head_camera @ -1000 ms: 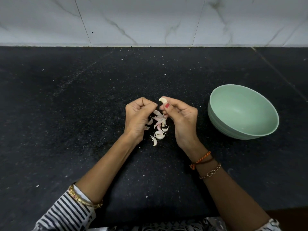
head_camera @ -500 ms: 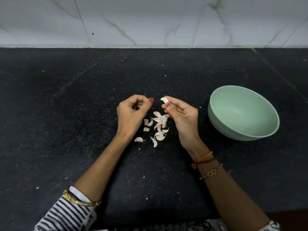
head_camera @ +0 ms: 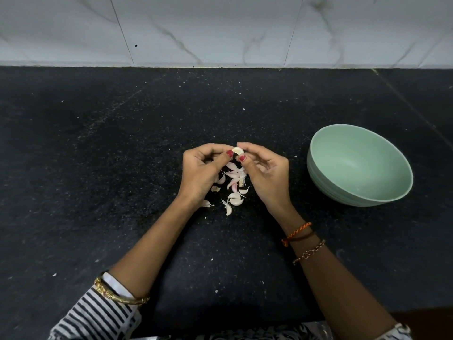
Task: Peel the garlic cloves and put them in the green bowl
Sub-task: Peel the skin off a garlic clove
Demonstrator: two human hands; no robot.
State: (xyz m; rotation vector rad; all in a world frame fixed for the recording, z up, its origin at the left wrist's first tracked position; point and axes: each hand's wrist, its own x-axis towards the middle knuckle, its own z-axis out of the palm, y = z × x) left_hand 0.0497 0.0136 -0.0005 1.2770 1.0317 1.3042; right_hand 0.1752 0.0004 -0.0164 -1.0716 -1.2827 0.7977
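A small pale garlic clove [head_camera: 237, 150] sits between the fingertips of both hands above the black counter. My right hand [head_camera: 266, 176] pinches it between thumb and forefinger. My left hand [head_camera: 202, 171] has its fingers curled and its thumb tip against the clove's left side. Below the hands lies a scatter of garlic skins and cloves [head_camera: 234, 190]. The green bowl [head_camera: 359, 165] stands to the right of my right hand, tilted slightly, and nothing shows inside it.
The black stone counter [head_camera: 122, 168] spreads wide to the left and behind the hands. A white marble-tiled wall [head_camera: 220, 30] rises at the back edge. Tiny skin flecks dot the surface.
My left hand, which had swung away to the left and dropped a skin piece on the counter, has come back to the clove held by my right hand.
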